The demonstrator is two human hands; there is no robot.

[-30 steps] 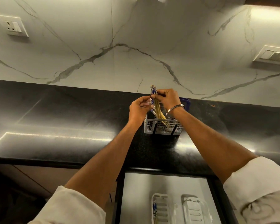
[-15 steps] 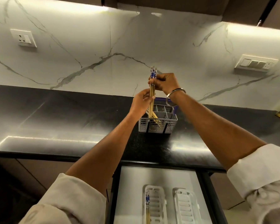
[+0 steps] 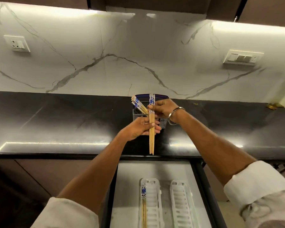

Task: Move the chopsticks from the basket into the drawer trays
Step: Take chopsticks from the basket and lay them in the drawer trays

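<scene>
A pair of wooden chopsticks (image 3: 151, 142) with blue-and-white tops hangs upright over the counter, clear of the grey basket (image 3: 163, 122). My right hand (image 3: 163, 108) grips the pair near its top. Lower down, my left hand (image 3: 139, 130) pinches the shafts between thumb and fingers. Several more chopsticks (image 3: 138, 105) lean to the left in the basket, which my hands partly hide. Below, the open drawer (image 3: 127, 181) holds two white trays. The left tray (image 3: 153, 204) has a pair of chopsticks (image 3: 143, 206) lying along its left side; the right tray (image 3: 181, 204) holds none.
The black counter (image 3: 56, 122) runs along a white marble wall with a socket (image 3: 17, 43) at left and a switch plate (image 3: 242, 58) at right. A dark blue object (image 3: 160, 96) stands behind the basket. A brass item (image 3: 272, 106) sits far right.
The pair of chopsticks has been lifted fully out of the basket and brought toward me. My left hand has slid down to pinch the shafts. The view has tilted down.
</scene>
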